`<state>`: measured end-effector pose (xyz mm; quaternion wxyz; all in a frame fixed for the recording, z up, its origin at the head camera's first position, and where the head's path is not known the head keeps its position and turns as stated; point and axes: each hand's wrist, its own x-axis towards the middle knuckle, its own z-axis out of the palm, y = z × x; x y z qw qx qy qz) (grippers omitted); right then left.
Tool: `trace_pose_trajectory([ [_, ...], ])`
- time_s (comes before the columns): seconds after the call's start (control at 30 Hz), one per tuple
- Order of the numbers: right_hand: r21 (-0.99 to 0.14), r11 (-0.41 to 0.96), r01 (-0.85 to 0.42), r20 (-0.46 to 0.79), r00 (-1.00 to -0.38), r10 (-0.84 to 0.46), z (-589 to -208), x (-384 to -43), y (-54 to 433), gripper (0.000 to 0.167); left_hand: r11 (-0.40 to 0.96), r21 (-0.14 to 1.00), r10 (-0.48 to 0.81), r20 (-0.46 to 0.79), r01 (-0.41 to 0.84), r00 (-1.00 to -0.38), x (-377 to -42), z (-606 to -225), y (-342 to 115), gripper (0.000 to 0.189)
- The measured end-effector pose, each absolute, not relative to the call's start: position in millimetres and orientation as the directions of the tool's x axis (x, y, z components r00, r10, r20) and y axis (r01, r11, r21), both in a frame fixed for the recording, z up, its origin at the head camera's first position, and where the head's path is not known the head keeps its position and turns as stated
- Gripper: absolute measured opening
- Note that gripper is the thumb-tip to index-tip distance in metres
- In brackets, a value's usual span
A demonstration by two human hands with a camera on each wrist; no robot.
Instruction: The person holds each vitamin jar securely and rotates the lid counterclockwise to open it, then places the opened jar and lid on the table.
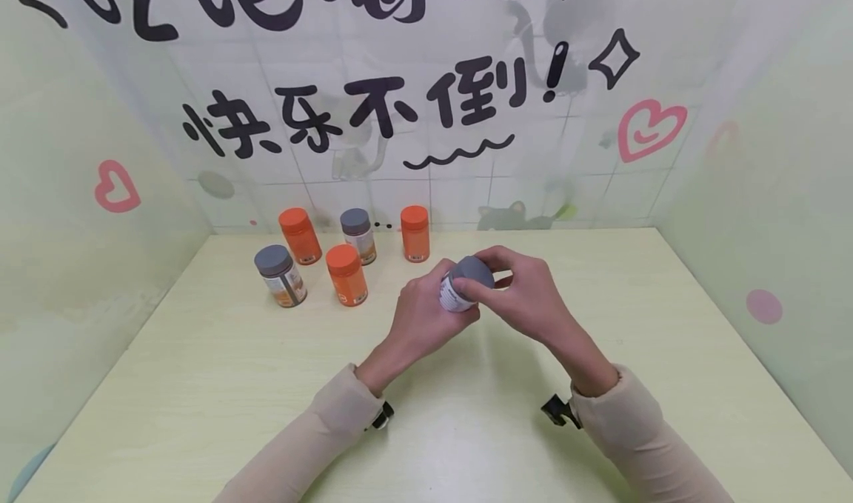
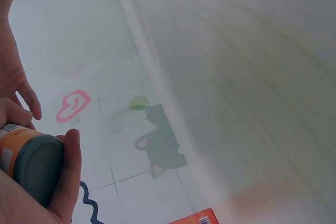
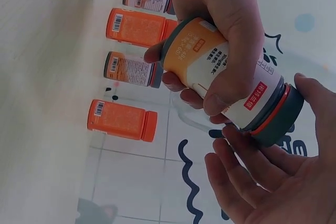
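Note:
My left hand grips a white-and-orange supplement bottle round its body, holding it tilted above the table. On the bottle's dark grey cap is my right hand, thumb at one side and fingers at the other. The right wrist view shows an orange-red ring between the cap and the body. From the left wrist the bottle's dark base faces the camera, beside the left thumb. Part of the label is hidden under the left fingers.
Several bottles stand at the table's back left: orange ones and grey-capped ones. Printed walls enclose the pale table at the back and both sides.

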<state>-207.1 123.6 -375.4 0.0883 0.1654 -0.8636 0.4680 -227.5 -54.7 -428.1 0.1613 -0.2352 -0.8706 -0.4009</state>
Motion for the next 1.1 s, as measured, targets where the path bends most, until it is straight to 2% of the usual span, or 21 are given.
trace_pose_trajectory([
  [0.23, -0.756, 0.499, -0.423, 0.323, -0.905, -0.277, -373.8, -205.9, 125.8, 0.046, 0.575, 0.627, 0.278, 0.455, 0.526, -0.846, -225.7, -425.9, -54.5, 0.035],
  [0.53, -0.713, 0.436, -0.549, 0.382, -0.826, -0.416, -375.6, -208.6, 130.0, 0.06, 0.576, 0.608, 0.29, 0.473, 0.546, -0.832, -227.4, -428.6, -53.3, 0.037],
  [0.67, -0.719, 0.452, -0.528, 0.393, -0.845, -0.361, -373.4, -208.5, 128.7, 0.062, 0.581, 0.605, 0.284, 0.476, 0.545, -0.832, -227.9, -429.1, -53.2, 0.035],
  [0.9, -0.763, 0.528, -0.372, 0.327, -0.927, -0.182, -370.4, -205.0, 128.0, 0.045, 0.573, 0.613, 0.29, 0.469, 0.544, -0.834, -227.5, -429.5, -53.3, 0.035],
  [1.1, -0.754, 0.531, -0.387, 0.333, -0.922, -0.198, -371.5, -206.2, 128.5, 0.038, 0.575, 0.605, 0.298, 0.473, 0.551, -0.829, -227.1, -431.1, -53.7, 0.034],
])
